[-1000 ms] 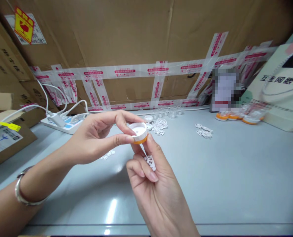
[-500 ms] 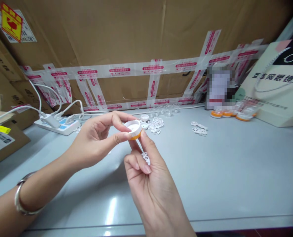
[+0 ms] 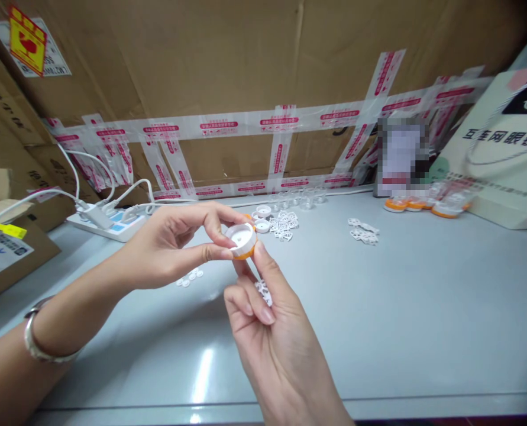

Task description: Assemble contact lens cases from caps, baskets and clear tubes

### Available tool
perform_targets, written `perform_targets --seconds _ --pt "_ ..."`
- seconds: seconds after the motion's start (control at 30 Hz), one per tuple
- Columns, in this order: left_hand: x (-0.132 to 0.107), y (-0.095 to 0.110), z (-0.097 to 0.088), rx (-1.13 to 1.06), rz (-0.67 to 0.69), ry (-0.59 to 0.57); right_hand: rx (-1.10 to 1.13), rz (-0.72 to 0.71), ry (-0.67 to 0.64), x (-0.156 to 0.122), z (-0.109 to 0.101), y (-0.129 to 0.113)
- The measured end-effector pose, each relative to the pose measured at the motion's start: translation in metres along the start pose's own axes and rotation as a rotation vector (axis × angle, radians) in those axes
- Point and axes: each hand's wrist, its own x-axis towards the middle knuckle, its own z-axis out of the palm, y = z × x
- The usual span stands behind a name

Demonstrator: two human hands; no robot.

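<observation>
Midair, one cap [image 3: 242,239], left hand [image 3: 170,251], right hand [image 3: 272,331]

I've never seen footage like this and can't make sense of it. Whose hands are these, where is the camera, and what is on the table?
There is no machine here. One camera is worn on a person's head and looks forward and down, so both hands are that person's own. The left hand pinches a small round white cap with an orange rim. The right hand touches it from below and holds small lattice pieces against its palm. On the grey table lie a pile of similar pieces, orange-rimmed cases and a power strip. Taped cardboard boxes stand behind.
</observation>
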Motion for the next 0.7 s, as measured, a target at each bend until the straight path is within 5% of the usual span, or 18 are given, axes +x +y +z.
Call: perform_targets --seconds 0.13,0.3,0.43,0.7 --pt "-0.001 0.002 -0.005 0.144 0.063 -0.071 0.001 0.006 0.022 0.0 -0.002 0.002" --pt "-0.005 0.012 -0.008 0.307 0.144 -0.02 -0.028 -0.021 -0.017 -0.001 -0.003 0.004" --pt "-0.005 0.015 -0.011 0.452 0.2 -0.126 -0.066 -0.045 -0.026 -0.001 -0.007 0.007" --pt "-0.004 0.012 -0.013 0.467 0.253 -0.19 -0.061 -0.057 -0.044 -0.003 -0.012 0.01"
